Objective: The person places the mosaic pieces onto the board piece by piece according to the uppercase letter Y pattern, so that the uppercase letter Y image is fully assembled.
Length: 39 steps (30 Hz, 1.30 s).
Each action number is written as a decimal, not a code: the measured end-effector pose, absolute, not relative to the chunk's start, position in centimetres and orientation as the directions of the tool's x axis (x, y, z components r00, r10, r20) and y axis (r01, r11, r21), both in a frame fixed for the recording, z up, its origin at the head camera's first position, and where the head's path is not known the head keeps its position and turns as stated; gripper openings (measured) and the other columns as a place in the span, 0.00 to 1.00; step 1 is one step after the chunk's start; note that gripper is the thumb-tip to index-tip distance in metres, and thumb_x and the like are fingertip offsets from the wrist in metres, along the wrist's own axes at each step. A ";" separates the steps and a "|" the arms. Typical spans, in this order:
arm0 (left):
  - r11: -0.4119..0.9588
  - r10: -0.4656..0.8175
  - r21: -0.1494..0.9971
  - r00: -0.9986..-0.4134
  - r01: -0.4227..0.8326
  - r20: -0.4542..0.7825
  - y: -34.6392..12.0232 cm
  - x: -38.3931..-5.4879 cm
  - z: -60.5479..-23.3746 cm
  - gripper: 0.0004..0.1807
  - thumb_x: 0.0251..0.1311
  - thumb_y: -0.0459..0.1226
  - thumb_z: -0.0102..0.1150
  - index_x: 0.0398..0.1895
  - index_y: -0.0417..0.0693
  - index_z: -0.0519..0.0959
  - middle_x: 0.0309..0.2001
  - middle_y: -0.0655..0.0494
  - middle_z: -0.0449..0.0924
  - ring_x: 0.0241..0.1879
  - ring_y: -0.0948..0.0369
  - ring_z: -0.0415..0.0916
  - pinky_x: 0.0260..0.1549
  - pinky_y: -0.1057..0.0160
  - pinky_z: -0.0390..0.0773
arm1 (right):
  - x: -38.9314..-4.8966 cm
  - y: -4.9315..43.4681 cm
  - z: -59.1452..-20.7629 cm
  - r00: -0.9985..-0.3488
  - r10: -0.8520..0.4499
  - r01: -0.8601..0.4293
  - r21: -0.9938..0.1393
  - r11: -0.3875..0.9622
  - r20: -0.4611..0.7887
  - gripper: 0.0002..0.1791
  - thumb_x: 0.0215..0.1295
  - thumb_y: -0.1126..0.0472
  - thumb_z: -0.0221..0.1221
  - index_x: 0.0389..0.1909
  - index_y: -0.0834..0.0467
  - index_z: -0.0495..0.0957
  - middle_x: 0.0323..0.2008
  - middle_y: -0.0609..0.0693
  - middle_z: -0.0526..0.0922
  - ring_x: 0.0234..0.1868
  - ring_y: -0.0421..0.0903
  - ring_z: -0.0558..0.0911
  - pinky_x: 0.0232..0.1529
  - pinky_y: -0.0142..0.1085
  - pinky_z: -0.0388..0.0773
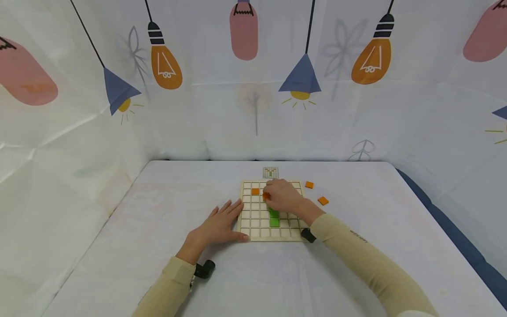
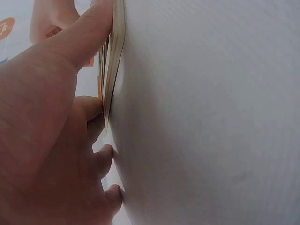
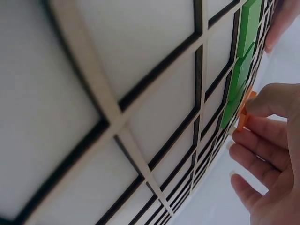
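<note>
A light wooden grid board [image 1: 255, 223] lies on the table. Along its left edge rests my left hand [image 1: 222, 223], fingers extended and spread, with the thumb at the near left corner. My right hand [image 1: 284, 196] is over the board's upper middle and pinches an orange square tile [image 3: 244, 112] between thumb and fingertips, close above the grid. A column of green tiles [image 3: 249, 26] sits in the cells next to that tile, partly covered by the hand in the head view. One orange tile [image 1: 255, 191] occupies an upper-left cell. The right hand hides several cells.
Two loose orange tiles lie right of the board, one farther back [image 1: 309, 185] and one nearer [image 1: 323, 200]. Behind the board is a small pattern card [image 1: 270, 172] with a coloured grid. A white cloth [image 1: 257, 110] printed with lamps hangs behind the white table [image 1: 190, 185].
</note>
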<state>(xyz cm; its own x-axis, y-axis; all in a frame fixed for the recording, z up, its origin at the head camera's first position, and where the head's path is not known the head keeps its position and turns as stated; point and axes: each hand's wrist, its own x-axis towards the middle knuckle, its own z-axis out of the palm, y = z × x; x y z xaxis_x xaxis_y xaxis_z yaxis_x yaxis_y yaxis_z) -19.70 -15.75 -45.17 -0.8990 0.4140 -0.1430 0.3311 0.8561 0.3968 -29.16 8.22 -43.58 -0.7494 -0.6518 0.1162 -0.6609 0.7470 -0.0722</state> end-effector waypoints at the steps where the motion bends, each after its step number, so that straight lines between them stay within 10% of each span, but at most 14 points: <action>1: 0.857 0.413 0.395 -0.899 0.330 -0.147 -15.7 -19.7 -45.1 0.58 0.53 0.65 0.64 0.80 0.51 0.50 0.81 0.56 0.46 0.80 0.47 0.41 0.74 0.35 0.46 | -29.2 8.2 -43.6 -0.749 -0.652 -0.661 -0.066 0.747 0.116 0.09 0.63 0.61 0.58 0.40 0.54 0.85 0.35 0.46 0.81 0.36 0.44 0.75 0.49 0.43 0.76; 39: 0.863 0.408 0.385 -0.901 0.328 -0.147 -15.7 -19.8 -45.4 0.57 0.54 0.65 0.64 0.80 0.52 0.50 0.81 0.58 0.46 0.81 0.48 0.40 0.75 0.36 0.46 | -29.0 7.5 -43.9 -0.750 -0.653 -0.658 -0.021 0.752 0.102 0.09 0.64 0.57 0.60 0.41 0.53 0.85 0.35 0.47 0.77 0.36 0.45 0.70 0.46 0.44 0.74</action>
<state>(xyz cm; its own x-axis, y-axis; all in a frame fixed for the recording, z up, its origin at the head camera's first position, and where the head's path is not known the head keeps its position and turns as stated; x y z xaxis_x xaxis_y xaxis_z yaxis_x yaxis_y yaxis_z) -19.82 -15.72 -45.37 -0.9010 0.4082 -0.1473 0.3280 0.8628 0.3848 -29.01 7.50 -43.91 -0.7500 -0.6535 0.1021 -0.6584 0.7523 -0.0214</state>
